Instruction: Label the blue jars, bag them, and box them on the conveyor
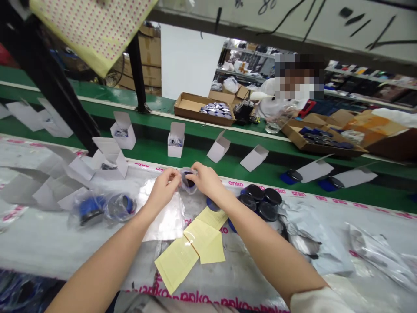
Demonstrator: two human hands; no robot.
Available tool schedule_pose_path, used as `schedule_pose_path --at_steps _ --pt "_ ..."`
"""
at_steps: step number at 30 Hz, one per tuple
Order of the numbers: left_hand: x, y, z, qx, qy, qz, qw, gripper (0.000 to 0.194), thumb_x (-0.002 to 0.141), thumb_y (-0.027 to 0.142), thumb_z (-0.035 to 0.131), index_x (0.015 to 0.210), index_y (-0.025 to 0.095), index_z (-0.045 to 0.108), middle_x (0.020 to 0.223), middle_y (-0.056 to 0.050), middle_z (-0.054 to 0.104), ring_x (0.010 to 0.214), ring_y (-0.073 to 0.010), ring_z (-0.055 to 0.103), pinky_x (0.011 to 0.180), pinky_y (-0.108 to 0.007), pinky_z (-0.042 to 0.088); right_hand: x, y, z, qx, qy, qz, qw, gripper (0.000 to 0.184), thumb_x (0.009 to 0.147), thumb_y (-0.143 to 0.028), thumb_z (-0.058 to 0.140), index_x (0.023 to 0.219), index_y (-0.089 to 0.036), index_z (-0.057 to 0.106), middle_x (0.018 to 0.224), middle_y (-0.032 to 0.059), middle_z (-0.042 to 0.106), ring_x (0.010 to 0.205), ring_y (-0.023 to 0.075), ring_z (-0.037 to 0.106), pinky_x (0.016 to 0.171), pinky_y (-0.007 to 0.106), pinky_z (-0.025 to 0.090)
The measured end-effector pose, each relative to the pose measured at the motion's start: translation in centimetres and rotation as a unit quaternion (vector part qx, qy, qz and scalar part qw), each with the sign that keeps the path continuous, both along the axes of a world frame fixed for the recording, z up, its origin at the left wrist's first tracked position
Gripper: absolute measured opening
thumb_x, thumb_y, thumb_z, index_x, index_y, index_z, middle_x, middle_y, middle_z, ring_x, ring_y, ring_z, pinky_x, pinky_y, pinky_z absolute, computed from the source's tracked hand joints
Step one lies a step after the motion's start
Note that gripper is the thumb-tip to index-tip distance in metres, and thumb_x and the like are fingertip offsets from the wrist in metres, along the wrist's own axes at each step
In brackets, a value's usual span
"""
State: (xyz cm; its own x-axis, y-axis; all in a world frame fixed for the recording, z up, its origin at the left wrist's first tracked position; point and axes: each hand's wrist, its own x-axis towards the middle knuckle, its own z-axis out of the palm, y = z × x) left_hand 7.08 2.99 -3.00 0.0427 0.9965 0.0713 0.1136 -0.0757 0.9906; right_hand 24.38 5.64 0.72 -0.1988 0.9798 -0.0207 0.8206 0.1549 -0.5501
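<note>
My left hand (165, 186) and my right hand (206, 178) meet at the far edge of the work surface. Both pinch a small clear plastic bag (188, 179) with a dark blue round item inside. A flat clear bag (164, 215) lies under my left wrist. Yellow paper slips (195, 245) lie just below my hands. A cluster of black and blue round discs (259, 201) sits to the right of my right forearm. Two bagged blue items (104, 208) rest to the left.
Open white cartons (110, 157) stand at the left and along the green conveyor (195, 148). Across it, another person sits behind brown cardboard trays (203, 108) of discs. A dotted yellow sheet (93, 26) hangs overhead. Crumpled plastic wrap (374, 252) covers the right.
</note>
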Motion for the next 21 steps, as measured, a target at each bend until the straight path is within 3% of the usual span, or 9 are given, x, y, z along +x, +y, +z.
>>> schedule_pose_path --at_steps 3,5,6,7,8,11,15,18,21 --pt "-0.6 0.6 0.0 0.017 0.028 0.017 0.999 0.022 0.081 0.042 0.066 0.078 0.021 0.062 0.078 -0.002 0.064 0.076 -0.0180 0.060 0.061 -0.026 0.051 0.1 0.1 1.0 0.029 -0.010 0.061 0.998 0.017 0.094 -0.038 0.067 0.102 -0.024 0.068 0.109 0.0088 0.070 0.110 0.0263 0.066 0.089 0.035 0.050" --pt "-0.8 1.0 -0.2 0.024 0.039 0.022 0.999 0.023 0.082 0.043 0.066 0.078 0.021 0.063 0.078 -0.002 0.065 0.076 -0.0187 0.060 0.062 -0.027 0.051 0.0 0.2 1.3 0.032 -0.029 0.114 0.993 0.055 0.075 -0.045 0.087 0.123 -0.025 0.066 0.132 0.0119 0.062 0.126 0.0304 0.059 0.096 0.038 0.050" --pt "-0.9 1.2 -0.2 0.028 0.043 0.020 0.998 0.024 0.082 0.044 0.066 0.078 0.020 0.064 0.079 -0.002 0.065 0.076 -0.0191 0.060 0.063 -0.028 0.052 -0.3 0.4 1.2 0.026 -0.042 0.138 0.989 0.075 0.065 -0.044 0.093 0.131 -0.026 0.062 0.136 0.0134 0.059 0.127 0.0331 0.059 0.095 0.040 0.051" --pt "-0.9 1.2 -0.2 0.031 0.047 0.017 0.998 0.026 0.082 0.046 0.067 0.079 0.020 0.065 0.079 -0.002 0.066 0.077 -0.0195 0.061 0.065 -0.028 0.053 -0.6 0.6 1.2 0.017 -0.056 0.160 0.985 0.083 0.061 -0.041 0.096 0.134 -0.025 0.061 0.134 0.0142 0.060 0.121 0.0347 0.062 0.091 0.041 0.053" --pt "-1.0 1.1 -0.2 0.036 0.050 0.014 0.998 0.027 0.083 0.047 0.067 0.081 0.020 0.065 0.080 -0.003 0.067 0.079 -0.0200 0.063 0.067 -0.029 0.054 -0.9 0.8 1.1 0.007 -0.067 0.178 0.982 0.079 0.062 -0.039 0.095 0.132 -0.024 0.063 0.126 0.0137 0.065 0.112 0.0343 0.067 0.086 0.041 0.054" --pt "-1.1 0.7 0.3 0.056 0.051 0.046 0.996 0.031 0.087 0.051 0.064 0.090 0.021 0.067 0.092 -0.005 0.071 0.089 -0.0218 0.067 0.079 -0.032 0.056 -0.9 1.9 1.4 0.003 -0.072 0.199 0.977 0.042 0.072 -0.038 0.086 0.109 -0.021 0.072 0.100 0.0076 0.071 0.089 0.0283 0.071 0.078 0.037 0.055" --pt "0.1 1.3 1.4 0.078 0.059 0.103 0.990 0.032 0.089 0.047 0.064 0.110 0.023 0.064 0.117 -0.009 0.069 0.114 -0.0260 0.065 0.095 -0.038 0.053 4.5 3.9 4.0 0.042 -0.045 0.157 0.986 0.030 0.076 -0.041 0.082 0.100 -0.024 0.073 0.093 0.0025 0.073 0.086 0.0236 0.070 0.077 0.033 0.055" --pt "3.9 4.4 2.2 0.078 0.089 0.044 0.992 0.049 0.080 0.034 0.074 0.125 0.024 0.059 0.137 -0.013 0.060 0.134 -0.0309 0.054 0.112 -0.045 0.043 10.2 6.4 5.9 0.094 -0.035 0.069 0.993 0.027 0.079 -0.036 0.077 0.101 -0.021 0.073 0.092 0.0060 0.074 0.083 0.0257 0.070 0.077 0.038 0.055" --pt "9.6 9.2 2.2 0.021 0.115 0.041 0.992 0.081 0.064 0.026 0.087 0.135 0.019 0.049 0.152 -0.021 0.043 0.150 -0.0381 0.037 0.121 -0.049 0.031 13.4 9.1 5.7 0.165 -0.019 -0.004 0.986 0.034 0.089 -0.036 0.066 0.115 -0.016 0.068 0.102 0.0111 0.075 0.092 0.0279 0.071 0.085 0.043 0.055"
